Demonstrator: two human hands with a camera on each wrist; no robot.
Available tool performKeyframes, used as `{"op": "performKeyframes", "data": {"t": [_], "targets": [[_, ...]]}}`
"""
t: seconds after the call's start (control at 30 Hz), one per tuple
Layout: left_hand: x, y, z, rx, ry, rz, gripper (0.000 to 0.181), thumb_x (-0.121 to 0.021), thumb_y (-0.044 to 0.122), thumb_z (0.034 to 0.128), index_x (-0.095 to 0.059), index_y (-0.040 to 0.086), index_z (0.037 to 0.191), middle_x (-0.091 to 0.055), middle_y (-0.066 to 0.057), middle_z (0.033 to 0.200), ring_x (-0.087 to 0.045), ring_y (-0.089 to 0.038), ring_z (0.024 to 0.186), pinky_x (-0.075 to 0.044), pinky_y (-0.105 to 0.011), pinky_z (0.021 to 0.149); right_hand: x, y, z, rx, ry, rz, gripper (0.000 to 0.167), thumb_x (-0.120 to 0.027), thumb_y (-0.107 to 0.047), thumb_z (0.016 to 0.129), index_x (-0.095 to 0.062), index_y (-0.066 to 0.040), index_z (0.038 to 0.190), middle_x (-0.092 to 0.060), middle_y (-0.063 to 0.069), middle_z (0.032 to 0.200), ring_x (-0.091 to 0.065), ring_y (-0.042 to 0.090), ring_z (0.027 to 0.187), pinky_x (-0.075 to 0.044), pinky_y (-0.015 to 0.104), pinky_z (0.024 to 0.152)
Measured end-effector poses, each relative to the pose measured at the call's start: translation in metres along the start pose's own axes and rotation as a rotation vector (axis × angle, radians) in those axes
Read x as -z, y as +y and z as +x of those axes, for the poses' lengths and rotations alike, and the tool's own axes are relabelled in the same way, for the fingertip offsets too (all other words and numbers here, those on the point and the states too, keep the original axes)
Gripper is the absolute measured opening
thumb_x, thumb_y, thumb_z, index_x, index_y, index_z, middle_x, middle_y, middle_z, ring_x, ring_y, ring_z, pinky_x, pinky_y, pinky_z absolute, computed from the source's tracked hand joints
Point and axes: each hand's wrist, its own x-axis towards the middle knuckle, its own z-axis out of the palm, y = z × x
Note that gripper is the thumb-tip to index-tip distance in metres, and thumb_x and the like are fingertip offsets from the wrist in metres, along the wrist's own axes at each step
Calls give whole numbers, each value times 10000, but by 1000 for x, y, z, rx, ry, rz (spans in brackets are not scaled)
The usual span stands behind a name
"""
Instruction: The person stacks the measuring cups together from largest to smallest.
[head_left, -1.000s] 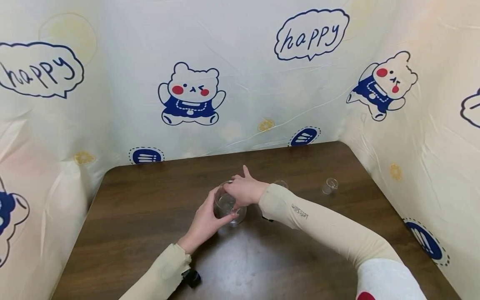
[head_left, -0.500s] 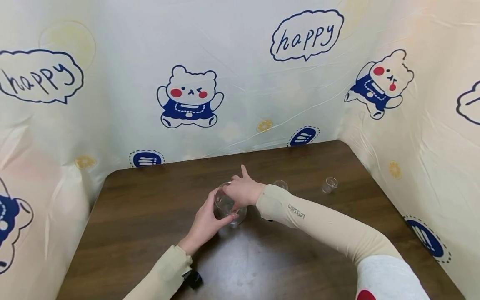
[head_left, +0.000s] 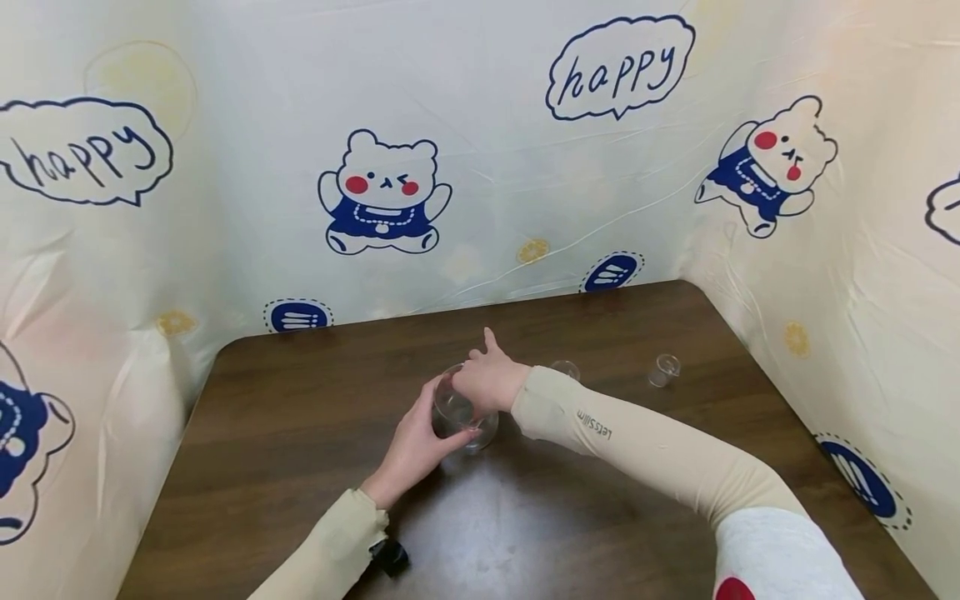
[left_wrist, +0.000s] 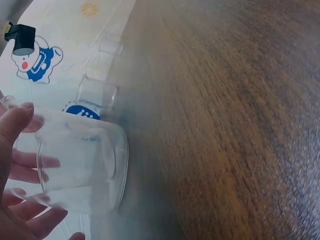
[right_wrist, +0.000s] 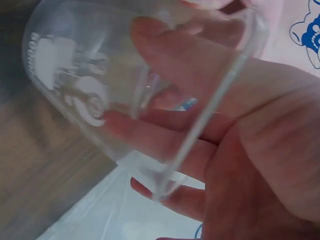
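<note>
The left hand grips a large beaker; the right hand reaches inside, its hold unclear. A smaller beaker stands at its two o'clock.

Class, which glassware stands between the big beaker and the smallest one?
The middle beaker, as the left wrist view shows; in the head view a sleeve partly hides it.

A clear beaker is held by the left grip; beyond it, two further clear vessels are set on the wood-grained table, and a printed backdrop is seen behind.
</note>
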Motion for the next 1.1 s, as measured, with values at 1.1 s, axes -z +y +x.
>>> {"op": "performKeyframes", "data": {"t": [1.1], "targets": [[-1,1,1,13,9,18,987,-897,442,817,-331,236,1600,-511,-37,1540,-548,-281,1352,-459,-559,1066,19,43,-26,217,212,204,289,-791,-209,943,-747,-165,1225,-767,-9,1091,-652,249,1089,-389,565,1135]]}}
